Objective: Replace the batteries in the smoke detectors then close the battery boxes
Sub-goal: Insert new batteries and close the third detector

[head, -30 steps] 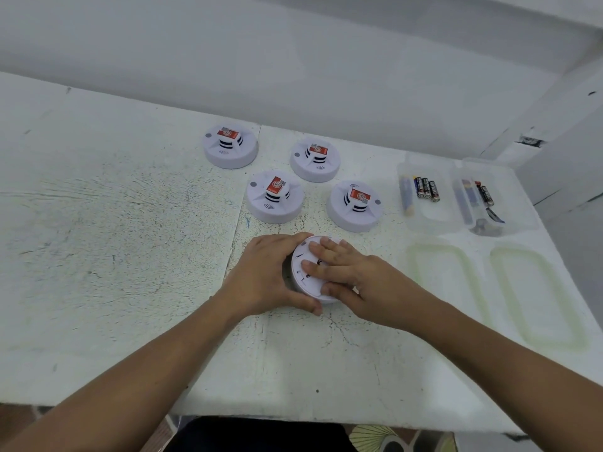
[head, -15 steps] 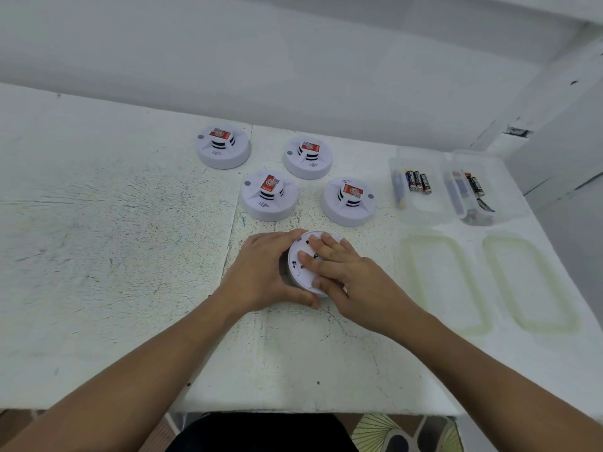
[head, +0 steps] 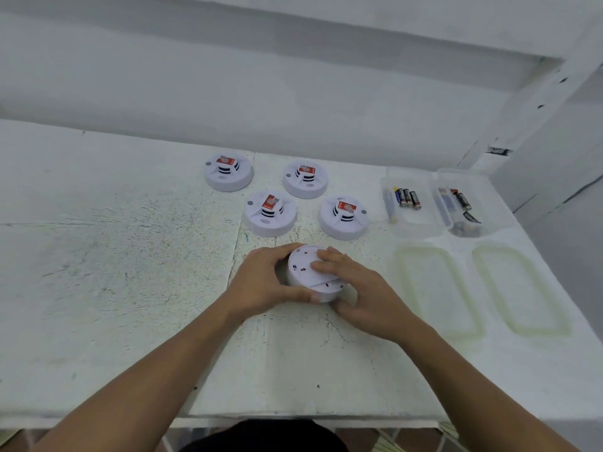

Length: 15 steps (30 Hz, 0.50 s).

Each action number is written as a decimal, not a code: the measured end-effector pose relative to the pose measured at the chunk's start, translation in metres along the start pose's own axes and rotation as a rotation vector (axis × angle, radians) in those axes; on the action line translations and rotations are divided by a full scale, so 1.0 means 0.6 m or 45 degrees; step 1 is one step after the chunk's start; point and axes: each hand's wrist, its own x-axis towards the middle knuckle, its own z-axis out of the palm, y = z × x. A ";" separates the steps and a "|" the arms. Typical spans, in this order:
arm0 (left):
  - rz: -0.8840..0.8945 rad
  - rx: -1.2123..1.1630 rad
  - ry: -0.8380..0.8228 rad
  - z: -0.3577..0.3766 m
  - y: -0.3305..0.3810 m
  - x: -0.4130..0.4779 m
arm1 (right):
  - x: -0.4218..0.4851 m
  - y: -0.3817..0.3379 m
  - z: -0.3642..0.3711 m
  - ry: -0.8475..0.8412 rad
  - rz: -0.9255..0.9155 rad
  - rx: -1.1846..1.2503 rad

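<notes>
A round white plastic smoke detector (head: 305, 272) lies underside-up on the white tabletop (head: 130, 288), nearer its front edge. The left hand (head: 261, 285) grips its left rim. The right hand (head: 362, 298) clamps it, fingers across the top, thumb on the near rim.

No wording, brand or number is legible. Four white round plastic smoke detectors (head: 270, 225), grouped toward the far edge of the white table (head: 130, 272), each carry a red rectangular label (head: 270, 201) on the raised centre. The label bears a white circular emblem (head: 271, 200); its print is too small to read. Each housing shows a small sign of curved grey arcs (head: 265, 220). The black cylindrical batteries (head: 408, 198) in the clear plastic boxes (head: 421, 230) near the far right corner carry pale, unreadable print. The fifth white smoke detector (head: 301, 269), back up toward the near edge, shows only unreadable dark marks.
</notes>
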 end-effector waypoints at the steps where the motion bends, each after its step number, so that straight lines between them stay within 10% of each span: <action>1: -0.046 -0.093 0.010 -0.001 0.002 -0.004 | 0.001 -0.002 -0.001 0.045 0.045 0.088; 15: -0.023 -0.328 0.344 0.004 0.001 -0.022 | 0.047 -0.021 0.020 0.472 0.336 1.091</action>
